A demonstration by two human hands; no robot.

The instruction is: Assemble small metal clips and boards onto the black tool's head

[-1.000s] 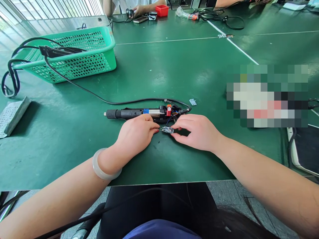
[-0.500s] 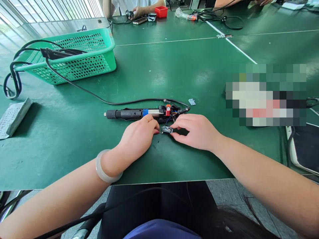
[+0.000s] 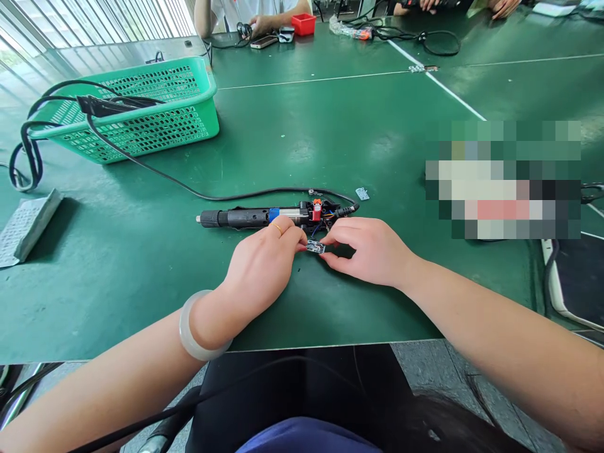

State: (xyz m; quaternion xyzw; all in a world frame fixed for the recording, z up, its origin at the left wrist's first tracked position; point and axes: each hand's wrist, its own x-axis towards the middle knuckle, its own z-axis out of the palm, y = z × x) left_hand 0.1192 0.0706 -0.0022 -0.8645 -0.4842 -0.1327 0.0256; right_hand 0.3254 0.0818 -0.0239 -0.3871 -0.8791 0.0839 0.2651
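Observation:
A small circuit board [image 3: 316,246] is held just above the green table, its right end between the thumb and finger of my right hand [image 3: 372,250]. My left hand [image 3: 264,261], with a ring and a pale bangle, pinches at the board's left end; its fingertips partly hide that edge. Right behind both hands lies an opened black handheld tool [image 3: 240,217] with a blue band, a metal cylinder, a red switch and thin coloured wires. Its black cable [image 3: 264,192] leaves at the right and loops back left.
A green plastic basket [image 3: 207,113] with coiled black cable stands at the back left. Left of me lies a grey wrapped block [image 3: 28,226]. A small pale piece [image 3: 362,194] rests behind the tool. People sit across, near a red box [image 3: 303,25]. The right side is pixelated.
My left fingertips have moved slightly right, closing the small gap to the board where a thin metal bit showed. My right hand has barely moved. Across the table, another person's hands have come into view.

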